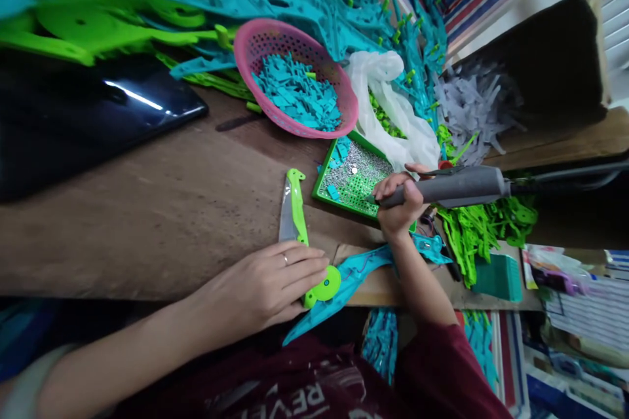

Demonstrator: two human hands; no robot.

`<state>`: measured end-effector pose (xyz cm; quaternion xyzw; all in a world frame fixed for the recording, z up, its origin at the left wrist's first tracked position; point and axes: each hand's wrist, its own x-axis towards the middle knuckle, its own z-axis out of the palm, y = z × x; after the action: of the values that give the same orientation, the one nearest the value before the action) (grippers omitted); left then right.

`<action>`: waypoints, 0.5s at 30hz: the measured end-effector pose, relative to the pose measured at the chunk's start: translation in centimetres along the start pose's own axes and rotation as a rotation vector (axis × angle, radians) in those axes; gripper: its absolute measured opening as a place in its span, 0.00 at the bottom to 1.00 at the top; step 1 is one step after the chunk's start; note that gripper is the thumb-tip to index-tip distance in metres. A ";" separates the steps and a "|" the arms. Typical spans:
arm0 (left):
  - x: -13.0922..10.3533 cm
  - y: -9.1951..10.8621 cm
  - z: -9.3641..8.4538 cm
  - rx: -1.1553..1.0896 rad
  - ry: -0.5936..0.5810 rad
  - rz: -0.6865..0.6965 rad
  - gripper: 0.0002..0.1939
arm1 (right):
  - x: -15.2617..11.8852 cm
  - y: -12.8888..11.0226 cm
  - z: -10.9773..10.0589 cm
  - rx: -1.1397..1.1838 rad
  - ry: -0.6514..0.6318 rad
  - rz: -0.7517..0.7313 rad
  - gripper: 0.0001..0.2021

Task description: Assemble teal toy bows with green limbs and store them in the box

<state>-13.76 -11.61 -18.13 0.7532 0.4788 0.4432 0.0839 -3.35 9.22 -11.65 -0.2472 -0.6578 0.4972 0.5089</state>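
My left hand (275, 281) lies over a lime-green plastic part (297, 203) with a grey blade along its side, fingers closed across it. A round green disc (327, 283) shows beside the fingertips. Under the disc, a long turquoise plastic piece (356, 268) runs along the table's front edge and passes beneath my right forearm. My right hand (400, 203) is wrapped round a grey electric screwdriver (462, 184), its tip pointing left over a green tray (344, 205). Small metal screws (361, 160) and several turquoise bits lie in that tray.
Behind the tray stand a pink basket (240, 46) of small turquoise pieces and a white plastic bag (417, 134) with green parts. Turquoise mouldings (304, 6) are heaped at the back. A shiny black object (98, 124) lies left; green parts (472, 229) and a cardboard box (550, 59) are right.
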 end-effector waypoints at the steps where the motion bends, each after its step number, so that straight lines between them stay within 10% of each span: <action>1: 0.1 0.0 -0.1 0.005 -0.011 -0.002 0.16 | 0.0 0.1 0.1 0.002 0.012 0.010 0.11; 8: 0.0 0.0 -0.2 0.015 -0.064 -0.016 0.21 | 0.6 0.1 0.6 0.056 0.014 0.031 0.10; 15: 0.4 0.0 -0.2 -0.003 -0.072 0.013 0.14 | -5.6 -8.8 0.2 0.109 -0.245 0.047 0.12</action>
<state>-13.89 -11.36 -17.81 0.7715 0.4699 0.4172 0.0995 0.02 1.13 -6.03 -0.1718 -0.6810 0.5706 0.4256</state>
